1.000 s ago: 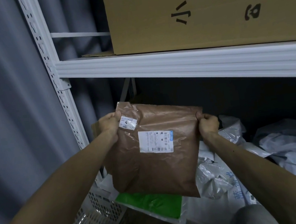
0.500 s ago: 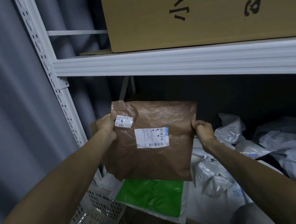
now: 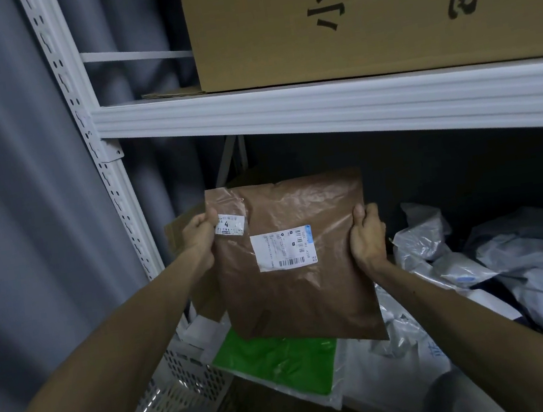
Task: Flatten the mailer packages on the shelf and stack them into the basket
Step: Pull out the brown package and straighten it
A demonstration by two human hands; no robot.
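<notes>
One grey curtain (image 3: 14,205): hanging in folds, all down the left side.
Shelf (image 3: 319,109): white metal, with a holed post on the left and a thick rail across the middle; dark space under the rail.
Cardboard box (image 3: 376,12): big and brown, sitting on the top board, black writing on its front.
Pile of mailers (image 3: 512,264): white and grey bags, crumpled, lying on the lower board at the right.
Brown mailer (image 3: 309,297): held up in the air in front of the lower board, nearly upright, crinkly, above the green mailer and left of the pile.
Basket (image 3: 188,369): white plastic with many small holes, low at the left, under the left arm.
Green mailer (image 3: 277,364): flat, just right of the basket, under the brown mailer; inside the basket or on the board, hard to tell.
Right hand (image 3: 367,238): curled round the right edge of the brown mailer, thumb on the front, fingers behind.
Left hand (image 3: 198,236): pinching the top left edge of the brown mailer, thumb beside the small label.
Big label (image 3: 284,249): white, with bar codes, stuck on the middle of the brown mailer.
Small label (image 3: 230,225): white, with a 4 on it, stuck near the top left corner.
</notes>
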